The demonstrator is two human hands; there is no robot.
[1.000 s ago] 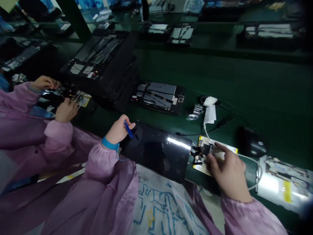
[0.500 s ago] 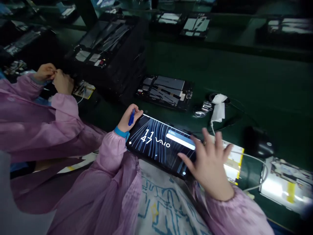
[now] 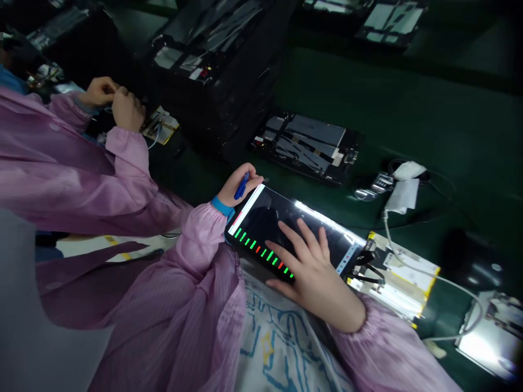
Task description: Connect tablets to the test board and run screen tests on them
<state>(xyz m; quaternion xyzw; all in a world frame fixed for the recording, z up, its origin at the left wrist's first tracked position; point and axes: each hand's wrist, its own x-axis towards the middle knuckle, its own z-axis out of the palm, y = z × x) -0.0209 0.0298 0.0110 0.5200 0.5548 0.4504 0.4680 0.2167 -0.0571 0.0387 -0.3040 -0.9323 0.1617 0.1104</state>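
Note:
A lit tablet screen (image 3: 265,209) lies tilted at the front edge of the bench, close to my body. It shows a dark page with green and red marks along its lower side. At its upper left corner my left hand (image 3: 241,185) grips the edge, the thumb side against the rim. A small blue pen-like thing (image 3: 242,186) sits in that hand, and a blue band circles the wrist. My right hand (image 3: 316,272) is spread over the middle of the screen, fingers apart; whether the fingertips touch the glass I cannot tell. Black flat cables (image 3: 370,267) come off the screen's right end.
Beside the screen lies an opened board with a yellow-edged battery (image 3: 412,277) and a white cable. Behind are a dark tablet housing (image 3: 306,144), a tall black stack (image 3: 241,98) and a metal-ended plug (image 3: 373,185). A co-worker's hands (image 3: 116,103) work at the left.
The display has gone from a lock screen with a clock to a dark page with coloured marks. My right hand has moved left across the screen. The camera view has shifted.

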